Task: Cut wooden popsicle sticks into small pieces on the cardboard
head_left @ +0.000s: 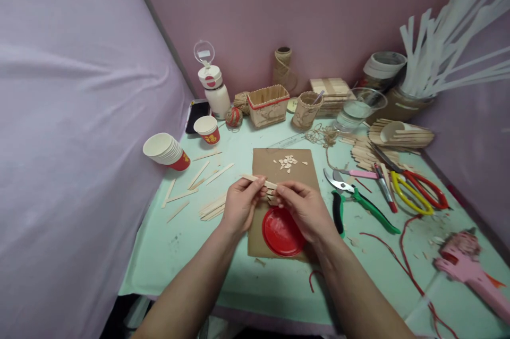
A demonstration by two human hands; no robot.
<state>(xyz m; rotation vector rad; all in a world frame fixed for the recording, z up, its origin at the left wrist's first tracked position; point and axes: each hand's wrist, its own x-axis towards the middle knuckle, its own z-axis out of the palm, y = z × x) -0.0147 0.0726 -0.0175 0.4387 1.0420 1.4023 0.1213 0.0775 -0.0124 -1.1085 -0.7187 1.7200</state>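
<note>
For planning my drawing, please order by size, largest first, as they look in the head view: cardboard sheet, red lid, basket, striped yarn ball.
1. Cardboard sheet
2. Red lid and basket: too alike to rank
3. Striped yarn ball

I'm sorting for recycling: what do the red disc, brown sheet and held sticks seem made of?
Red disc: probably plastic, smooth, slightly glossy, with a raised rim. Brown sheet: likely cardboard, from its matt, plain brown surface. Held sticks: apparently bare wood, pale and unpainted; grain too small to tell.
</note>
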